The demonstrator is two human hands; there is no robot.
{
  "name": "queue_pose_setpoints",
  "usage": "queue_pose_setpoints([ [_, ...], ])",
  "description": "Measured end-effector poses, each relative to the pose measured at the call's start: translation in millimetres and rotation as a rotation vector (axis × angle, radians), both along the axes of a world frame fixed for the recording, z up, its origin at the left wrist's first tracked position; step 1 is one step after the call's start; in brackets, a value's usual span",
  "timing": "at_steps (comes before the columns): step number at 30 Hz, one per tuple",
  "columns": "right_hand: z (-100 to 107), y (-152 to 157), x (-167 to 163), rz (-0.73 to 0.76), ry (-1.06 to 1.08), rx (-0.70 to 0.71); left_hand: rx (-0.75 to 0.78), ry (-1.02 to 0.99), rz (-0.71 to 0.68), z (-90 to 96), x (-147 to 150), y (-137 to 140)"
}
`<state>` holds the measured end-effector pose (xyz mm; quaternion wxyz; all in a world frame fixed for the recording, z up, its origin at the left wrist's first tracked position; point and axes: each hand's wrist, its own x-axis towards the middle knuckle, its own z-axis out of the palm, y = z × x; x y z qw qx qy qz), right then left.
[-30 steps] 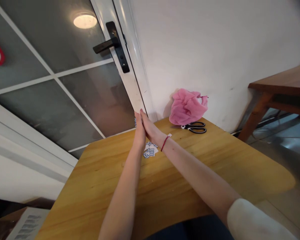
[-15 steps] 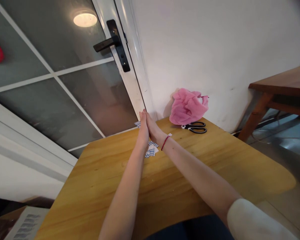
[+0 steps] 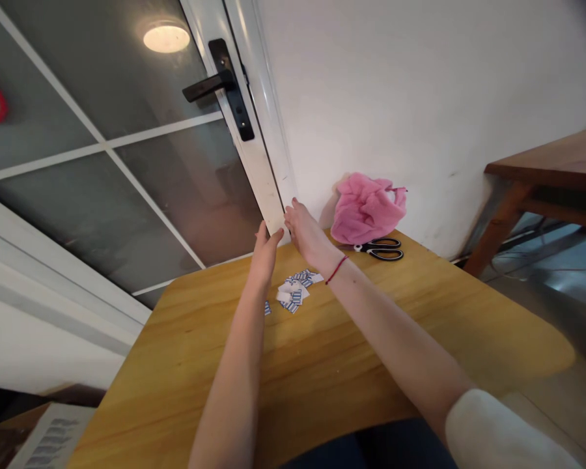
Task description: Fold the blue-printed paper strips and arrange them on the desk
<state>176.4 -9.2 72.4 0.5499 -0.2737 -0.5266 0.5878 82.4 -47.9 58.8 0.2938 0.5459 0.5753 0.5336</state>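
My left hand (image 3: 265,255) is held above the far part of the wooden table, thumb apart from the fingers; I see nothing in it. Just to its right, my right hand (image 3: 305,233) has loosely bent fingers and also shows nothing in its grasp. A gap separates the two hands. Below and between the wrists lies a loose pile of small white paper pieces (image 3: 293,292) with blue printed patterns, overlapping each other. One small blue-striped piece (image 3: 267,308) lies close by my left wrist. A red string bracelet (image 3: 336,270) circles my right wrist.
Black-handled scissors (image 3: 381,249) lie beside a pink fluffy cloth item (image 3: 368,208) at the table's (image 3: 185,365) far right, against the wall. A glazed door with a black handle (image 3: 232,88) borders the far left edge. Another wooden table (image 3: 551,159) stands to the right.
My hands were pressed palm to palm and have moved apart, the left one leftward and the right one rightward. More of the paper pile shows now.
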Motion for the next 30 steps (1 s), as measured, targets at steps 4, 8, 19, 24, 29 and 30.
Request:
queue_pose_setpoints([
  [4,-2.8,10.5,17.4,0.000,-0.038,-0.056,-0.033,0.109,-0.023,7.7,-16.3,-3.3],
  [8,-52.8,16.9,36.8,-0.247,-0.660,0.291,-0.148,0.424,0.031,-24.4,-37.3,-9.7],
  [19,-165.7,1.2,35.7,-0.114,-0.882,0.374,-0.224,0.633,0.093,-148.9,-36.3,-14.6],
  [24,-165.3,-6.4,18.7,0.009,-0.640,0.348,-0.133,0.404,0.052,-152.0,-1.8,-0.4],
  [29,-161.4,-5.0,35.3,-0.112,-0.406,0.217,-0.077,0.283,0.115,-154.8,-8.4,-15.6],
  [30,-160.7,-3.7,39.4,-0.145,-0.376,0.200,-0.073,0.295,0.140,-154.8,-12.6,-18.8],
])
